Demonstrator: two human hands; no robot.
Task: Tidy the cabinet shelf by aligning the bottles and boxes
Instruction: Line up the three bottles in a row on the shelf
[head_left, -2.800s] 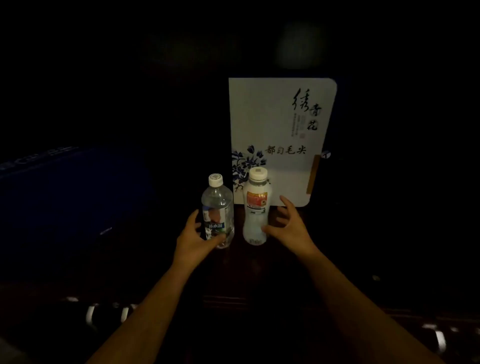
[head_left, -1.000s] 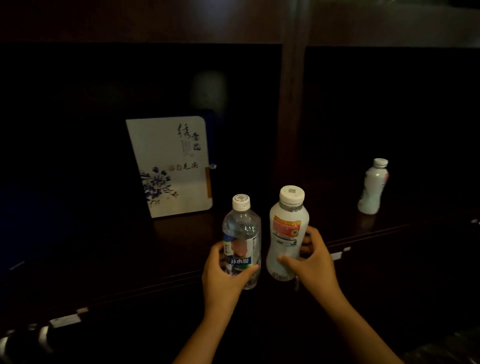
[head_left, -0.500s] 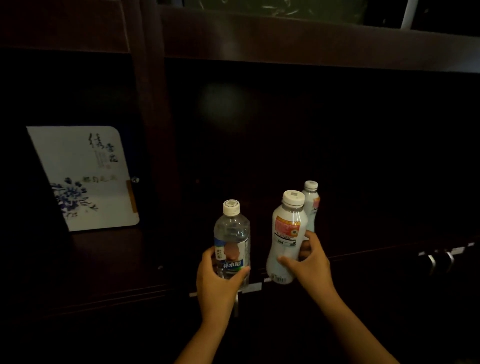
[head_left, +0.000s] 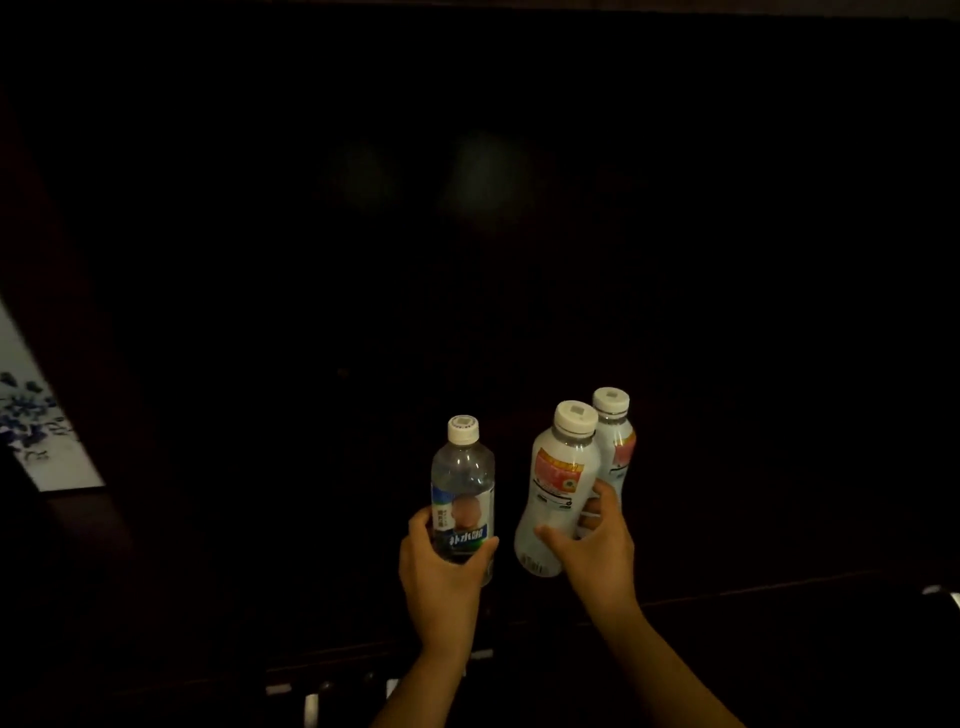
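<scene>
Dark wood surrounds a wide, unlit cabinet bay with open room on both sides of the hands. Three bottles show: the left hand (head_left: 441, 571) grips a clear water bottle (head_left: 462, 499), the right hand (head_left: 597, 545) grips a white bottle (head_left: 556, 488), and a second white bottle (head_left: 615, 441) stands just behind. One white box (head_left: 31, 415) sits at the left edge.

Head-height, close, facing dark cabinet (head_left: 519, 260)

This looks like a home or office room with a dark wooden cabinet (head_left: 78, 364), very dimly lit. The deep shelf (head_left: 779, 597) carries drink bottles (head_left: 615, 441) and, at the left edge, a white gift box (head_left: 31, 431) with blue flowers, things that are usually stored in such furniture.
</scene>
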